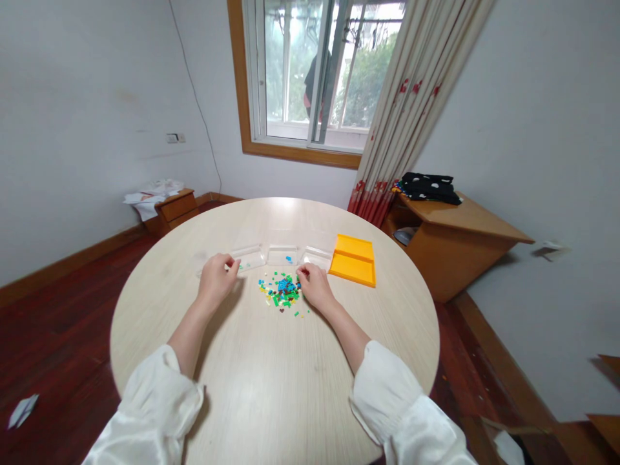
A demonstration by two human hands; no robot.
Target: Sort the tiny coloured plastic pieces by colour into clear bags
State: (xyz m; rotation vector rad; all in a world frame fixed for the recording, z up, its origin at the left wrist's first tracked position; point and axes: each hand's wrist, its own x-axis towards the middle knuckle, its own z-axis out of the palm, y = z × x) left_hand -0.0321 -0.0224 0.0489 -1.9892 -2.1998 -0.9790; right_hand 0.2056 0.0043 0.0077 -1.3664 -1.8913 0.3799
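A pile of small coloured bricks (283,292) lies mid-tabletop (271,374), between both hands and within reach of each. The left hand (216,274) pinches its grip closed beside a clear tray (249,258); any piece inside is too small to see. The right hand (314,284) curls at the pile's right edge, and I cannot tell its grip. A yellow tray (353,259) sits farther right. No writing is legible.

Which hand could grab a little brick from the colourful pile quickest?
Probably the right. The right hand rests against the edge of the brick pile; the left hand sits apart from it, beside a clear tray.
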